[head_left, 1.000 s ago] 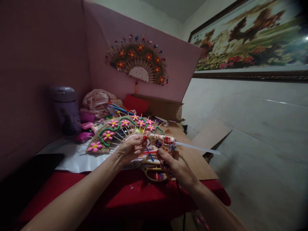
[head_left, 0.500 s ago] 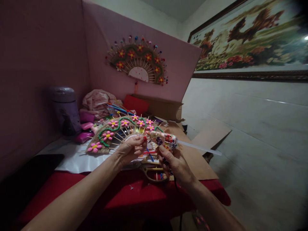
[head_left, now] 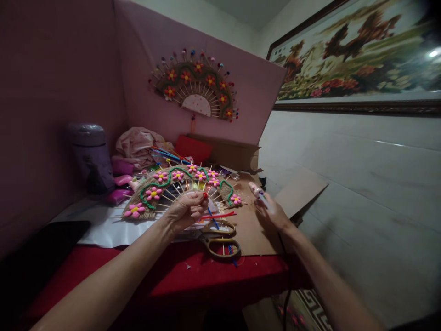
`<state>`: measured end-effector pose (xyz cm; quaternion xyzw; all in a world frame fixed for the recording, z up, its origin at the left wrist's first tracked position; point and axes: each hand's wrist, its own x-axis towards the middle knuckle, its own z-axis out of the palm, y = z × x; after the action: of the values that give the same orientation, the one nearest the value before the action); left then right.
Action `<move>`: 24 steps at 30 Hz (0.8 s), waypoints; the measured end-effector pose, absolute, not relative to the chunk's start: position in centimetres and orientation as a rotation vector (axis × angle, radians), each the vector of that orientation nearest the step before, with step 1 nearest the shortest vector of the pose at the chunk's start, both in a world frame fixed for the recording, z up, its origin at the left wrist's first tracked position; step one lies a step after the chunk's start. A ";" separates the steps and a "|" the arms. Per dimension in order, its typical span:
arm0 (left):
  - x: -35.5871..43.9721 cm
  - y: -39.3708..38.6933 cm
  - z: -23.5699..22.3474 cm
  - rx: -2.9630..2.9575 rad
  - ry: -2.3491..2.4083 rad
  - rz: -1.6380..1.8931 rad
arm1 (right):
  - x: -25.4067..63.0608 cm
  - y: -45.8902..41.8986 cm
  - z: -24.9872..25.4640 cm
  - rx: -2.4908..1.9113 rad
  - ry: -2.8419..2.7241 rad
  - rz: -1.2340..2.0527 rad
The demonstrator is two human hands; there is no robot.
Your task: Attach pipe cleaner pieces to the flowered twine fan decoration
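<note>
Between the fingertips of my left hand (head_left: 188,209) is a small red ball (head_left: 205,196), like a pompom. My right hand (head_left: 274,214) is closed round a patterned glue gun (head_left: 258,192) with a cord hanging down, off to the right over the cardboard. Behind my left hand lies a twine-wrapped fan (head_left: 160,188) made with sticks, bearing pink flowers with yellow centres and a wavy green strip. Scissors (head_left: 220,239) with gold-coloured handles rest at the table's front, just right of my left wrist. A red strip (head_left: 220,215) lies above them.
A purple thermos (head_left: 91,158) stands at left beside pink packets (head_left: 120,188) and bunched cloth (head_left: 141,145). A finished-looking fan (head_left: 196,87) with orange flowers hangs on the pink board. Cardboard (head_left: 255,239) covers the right side of the red-clothed table (head_left: 165,276). A framed horse picture (head_left: 358,55) hangs right.
My right hand has carried the glue gun away from my left hand, to the right, uncovering the fan's right end and the scissors. My left hand stays nearly in place with the red ball.
</note>
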<state>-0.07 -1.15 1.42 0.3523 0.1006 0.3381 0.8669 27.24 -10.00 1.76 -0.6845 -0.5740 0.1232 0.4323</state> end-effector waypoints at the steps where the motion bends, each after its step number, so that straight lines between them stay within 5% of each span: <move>1: -0.1 -1.1 1.5 0.740 0.207 0.709 | 28.6 -9.7 1.3 -1.794 -1.487 0.231; 9: -0.2 -1.1 1.7 0.695 0.245 0.745 | 32.8 -9.1 0.6 -2.050 -1.999 0.219; 13: -0.3 -0.8 1.5 0.689 0.242 0.749 | 30.2 -9.5 2.3 -2.348 -1.944 -0.289; 16: -0.6 -0.6 2.3 0.666 0.269 0.837 | 25.5 -9.5 3.8 -2.120 -1.867 -0.601; 24: -6.3 0.1 7.4 0.786 0.387 1.353 | 13.6 -5.5 5.2 -1.615 -2.077 -0.339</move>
<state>-6.30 0.09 7.44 0.3520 0.1734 0.6057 0.6922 13.59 -5.50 5.21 -0.5907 -0.7597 -0.1238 0.2419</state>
